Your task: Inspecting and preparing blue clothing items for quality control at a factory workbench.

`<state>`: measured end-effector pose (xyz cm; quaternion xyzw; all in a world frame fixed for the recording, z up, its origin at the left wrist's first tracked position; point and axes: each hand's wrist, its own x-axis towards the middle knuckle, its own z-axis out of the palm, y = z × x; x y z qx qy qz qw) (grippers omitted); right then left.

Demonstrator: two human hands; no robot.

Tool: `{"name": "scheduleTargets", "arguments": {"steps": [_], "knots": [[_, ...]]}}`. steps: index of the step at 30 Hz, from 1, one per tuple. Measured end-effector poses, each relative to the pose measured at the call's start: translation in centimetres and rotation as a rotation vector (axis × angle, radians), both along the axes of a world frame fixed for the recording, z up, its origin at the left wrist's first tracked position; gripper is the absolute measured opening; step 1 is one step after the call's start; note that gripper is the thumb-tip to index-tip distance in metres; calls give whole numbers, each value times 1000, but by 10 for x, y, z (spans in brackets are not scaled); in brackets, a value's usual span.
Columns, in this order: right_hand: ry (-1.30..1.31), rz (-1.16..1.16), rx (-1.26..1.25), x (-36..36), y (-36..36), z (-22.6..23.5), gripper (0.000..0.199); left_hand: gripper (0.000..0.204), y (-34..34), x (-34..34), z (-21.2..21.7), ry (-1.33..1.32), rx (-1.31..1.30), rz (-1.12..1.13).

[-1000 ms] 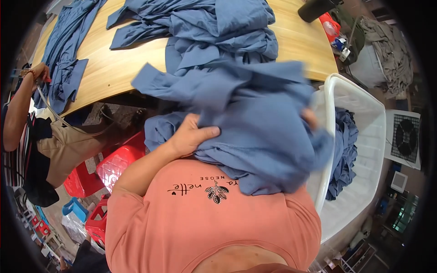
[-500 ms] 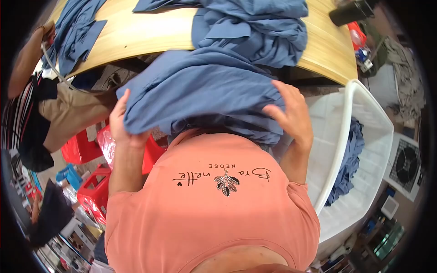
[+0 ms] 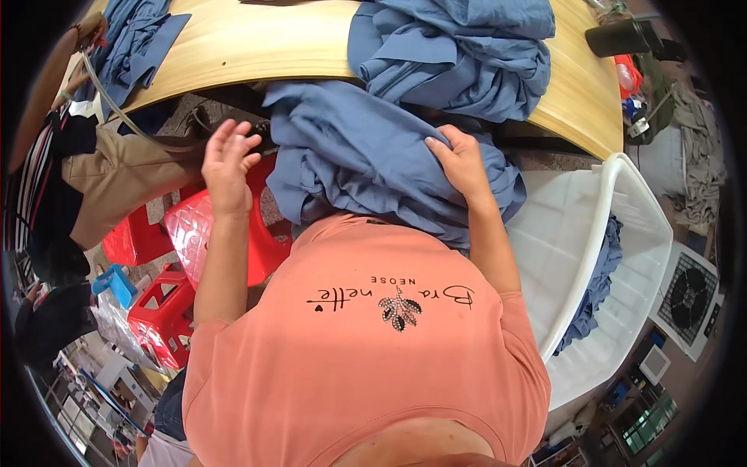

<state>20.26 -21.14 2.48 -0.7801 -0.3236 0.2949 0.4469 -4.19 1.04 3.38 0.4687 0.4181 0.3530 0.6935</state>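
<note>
A bunched length of blue cloth lies over my lap, in front of the table edge; whether it is a sewn garment I cannot tell. My right hand is closed on its upper right part, thumb toward the left. To the left of the cloth, my left hand is raised with fingers spread, touching nothing. Just beyond, a heap of the same blue cloth rests on the wooden table.
At my right stands a white plastic bin with blue cloth inside. Red plastic stools are on the floor at left. Another person's hand is by more blue cloth at far left. A black cylinder lies at the table's right end.
My left hand has let go of the cloth and opened beside it. The lifted cloth has dropped onto my lap and shifted right, and my right hand has closed on it.
</note>
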Motion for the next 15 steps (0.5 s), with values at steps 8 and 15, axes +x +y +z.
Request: {"name": "scheduleTargets", "arguments": {"steps": [8, 15], "knots": [[-555, 332, -157, -15, -13, 1, 47, 36, -18, 41, -29, 311, 240, -362], [3, 169, -43, -3, -23, -8, 21, 41, -43, 70, -23, 516, 882, -901]]}}
